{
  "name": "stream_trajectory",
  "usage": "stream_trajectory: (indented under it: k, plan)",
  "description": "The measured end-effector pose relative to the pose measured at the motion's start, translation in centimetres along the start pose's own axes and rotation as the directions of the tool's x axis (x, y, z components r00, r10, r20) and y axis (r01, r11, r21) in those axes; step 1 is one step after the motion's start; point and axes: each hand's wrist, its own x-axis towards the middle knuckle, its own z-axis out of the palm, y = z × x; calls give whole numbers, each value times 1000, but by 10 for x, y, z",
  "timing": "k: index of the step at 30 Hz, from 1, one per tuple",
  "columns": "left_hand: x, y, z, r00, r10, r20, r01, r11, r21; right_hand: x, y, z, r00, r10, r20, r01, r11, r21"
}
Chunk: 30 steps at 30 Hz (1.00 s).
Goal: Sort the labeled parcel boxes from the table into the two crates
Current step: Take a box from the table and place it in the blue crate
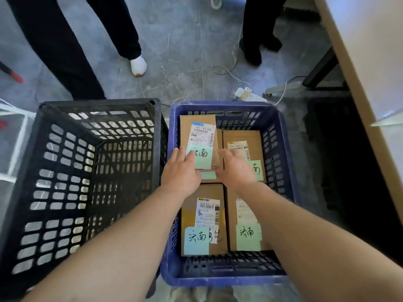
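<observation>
Both my hands reach into the blue crate [281, 131] on the right. My left hand [181, 171] and my right hand [234, 168] grip the near corners of a brown parcel box [197, 131] with a white shipping label and a green note. It lies on top of another box at the crate's far left. Three more labeled boxes lie flat inside: far right [242, 138], near left [204, 219], near right [246, 227], the last partly under my right forearm. The black crate [65, 153] on the left holds nothing visible.
Two people's legs stand on the grey floor beyond the crates, one with a white shoe [138, 66]. A white power strip [247, 95] and cables lie behind the blue crate. A light table edge [357, 68] runs down the right side.
</observation>
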Motion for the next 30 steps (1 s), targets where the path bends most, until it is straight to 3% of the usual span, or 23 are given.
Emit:
stream_trajectory:
  k: [6,16,30]
  plan:
    - [-62,32,-27,997,65,-29,-61,990,129,-79,5,-49,996,-23,-84,9,986,-165]
    - [-169,111,-58,948,312,-65,-287,924,254,-222,27,-111,932,77,-355,-127,985,-119]
    - [-260,179,-73,736,672,-86,-596,703,388,-390,43,-143,733,331,-595,-444,895,-49]
